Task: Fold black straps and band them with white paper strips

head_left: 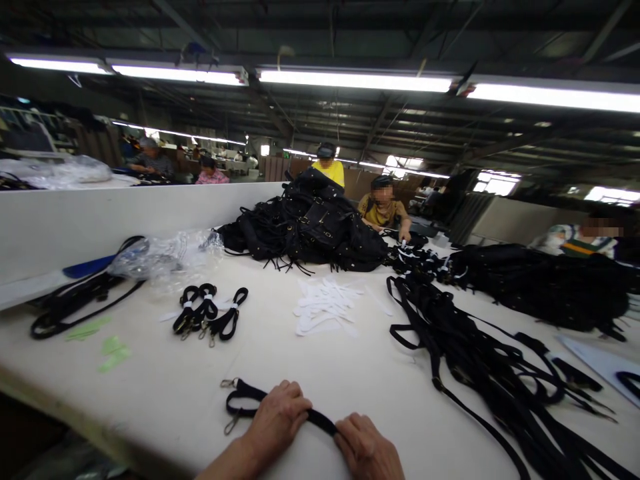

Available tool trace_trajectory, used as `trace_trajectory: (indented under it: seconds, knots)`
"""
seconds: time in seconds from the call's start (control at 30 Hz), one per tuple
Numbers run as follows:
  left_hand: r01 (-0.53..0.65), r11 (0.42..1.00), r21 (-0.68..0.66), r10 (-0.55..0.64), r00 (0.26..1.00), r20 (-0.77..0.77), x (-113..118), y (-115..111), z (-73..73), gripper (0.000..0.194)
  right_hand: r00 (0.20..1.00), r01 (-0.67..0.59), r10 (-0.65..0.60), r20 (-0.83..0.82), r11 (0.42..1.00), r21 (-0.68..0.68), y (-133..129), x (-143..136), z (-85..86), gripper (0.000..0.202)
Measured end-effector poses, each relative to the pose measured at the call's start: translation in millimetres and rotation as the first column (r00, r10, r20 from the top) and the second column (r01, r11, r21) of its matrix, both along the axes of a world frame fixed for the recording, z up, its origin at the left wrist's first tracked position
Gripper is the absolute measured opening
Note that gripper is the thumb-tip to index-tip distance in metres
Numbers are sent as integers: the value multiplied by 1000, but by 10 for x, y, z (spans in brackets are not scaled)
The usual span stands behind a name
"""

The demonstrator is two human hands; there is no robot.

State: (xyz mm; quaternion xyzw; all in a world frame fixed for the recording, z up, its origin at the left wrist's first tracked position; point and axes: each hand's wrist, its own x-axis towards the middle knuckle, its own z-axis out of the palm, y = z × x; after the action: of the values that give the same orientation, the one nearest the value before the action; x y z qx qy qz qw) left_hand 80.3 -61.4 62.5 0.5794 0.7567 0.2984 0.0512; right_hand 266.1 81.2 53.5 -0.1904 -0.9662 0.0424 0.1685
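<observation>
A black strap [321,421] with metal clips at its left end lies folded near the table's front edge. Over its middle, my left hand [281,415] is closed with the fingers wrapped on the band. At the strap's right end my right hand [367,447] pinches the band, its fingertips pressed together. One metal clip [229,383] points left from the folded loops, and another rests just below it. Beyond my left hand are several folded straps [206,303] bound with white bands. White paper strips [327,307] lie in a loose pile past both hands.
Long black straps [465,347] sprawl over the table's right side. A heap of black bags [320,223] stands at the back, with more bags [540,283] to the right. Clear plastic bags [155,260] and green slips [114,353] lie left. A co-worker [384,207] sits across the table.
</observation>
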Motion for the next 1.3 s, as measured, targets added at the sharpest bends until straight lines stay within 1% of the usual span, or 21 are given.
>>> trace_trajectory:
  seconds: [0.1, 0.2, 0.33, 0.4, 0.47, 0.53, 0.6, 0.63, 0.7, 0.77, 0.8, 0.87, 0.93, 1.0, 1.1, 1.13, 1.17, 1.2, 1.23, 1.3]
  knots:
    - [10, 1000, -3, -10, 1000, 14, -8, -10, 18, 13, 999, 23, -23, 34, 1000, -15, -10, 8, 60, 13]
    - [41, 999, -6, -40, 999, 28, -9, -59, 28, 17, 998, 27, -25, 57, 999, -34, -57, 21, 151, 12]
    - [65, 998, -20, -64, 997, 40, -49, -114, -9, 19, 993, 68, -62, 97, 996, -55, -140, 36, 243, 9]
    - [76, 997, -27, -75, 996, 43, -80, -107, -32, 19, 992, 70, -59, 114, 993, -100, -152, 61, 286, 11]
    - [89, 996, -30, -88, 995, 47, -105, -85, -39, 19, 994, 38, -20, 103, 985, -171, -128, 108, 350, 21]
    - [101, 994, -32, -99, 994, 49, -119, -63, -32, 19, 992, -19, 44, 115, 977, -212, -71, 161, 442, 36]
    - [110, 993, -36, -108, 993, 50, -127, -51, -17, 18, 976, -96, 132, 173, 975, -199, 4, 190, 551, 49]
    - [113, 993, -40, -111, 992, 51, -129, -49, -10, 18, 963, -140, 176, 206, 974, -176, 42, 187, 607, 51]
    - [121, 992, -49, -118, 992, 51, -133, -48, -1, 18, 936, -238, 258, 238, 965, -111, 114, 142, 707, 49]
    - [126, 990, -59, -123, 991, 49, -136, -48, 4, 18, 907, -346, 341, 247, 938, -23, 174, 55, 787, 42]
    - [128, 990, -64, -125, 991, 48, -136, -47, 6, 18, 886, -404, 384, 259, 914, 28, 197, 3, 820, 39]
    - [129, 989, -76, -126, 991, 44, -136, -45, 13, 18, 829, -526, 474, 297, 842, 123, 224, -98, 873, 36]
    - [124, 988, -88, -121, 992, 40, -133, -42, 22, 18, 770, -621, 550, 325, 762, 182, 224, -183, 914, 32]
    - [118, 988, -99, -115, 993, 41, -128, -37, 32, 20, 715, -688, 608, 343, 698, 197, 207, -245, 937, 27]
    - [117, 986, -120, -112, 992, 52, -126, -21, 44, 21, 653, -742, 647, 393, 650, 164, 171, -316, 916, 18]
    - [120, 984, -128, -114, 992, 57, -130, -15, 50, 21, 638, -750, 652, 409, 647, 139, 156, -338, 891, 17]
    - [124, 983, -136, -117, 991, 62, -139, -11, 61, 21, 635, -745, 650, 417, 657, 110, 138, -362, 856, 17]
    - [131, 981, -145, -122, 990, 67, -155, -10, 77, 20, 644, -729, 641, 417, 680, 79, 114, -385, 814, 16]
    - [137, 979, -153, -128, 989, 70, -180, -16, 100, 21, 667, -696, 620, 413, 716, 51, 82, -408, 766, 16]
    - [138, 976, -171, -129, 989, 66, -263, -51, 163, 21, 752, -577, 526, 397, 816, 11, -6, -451, 667, 17]
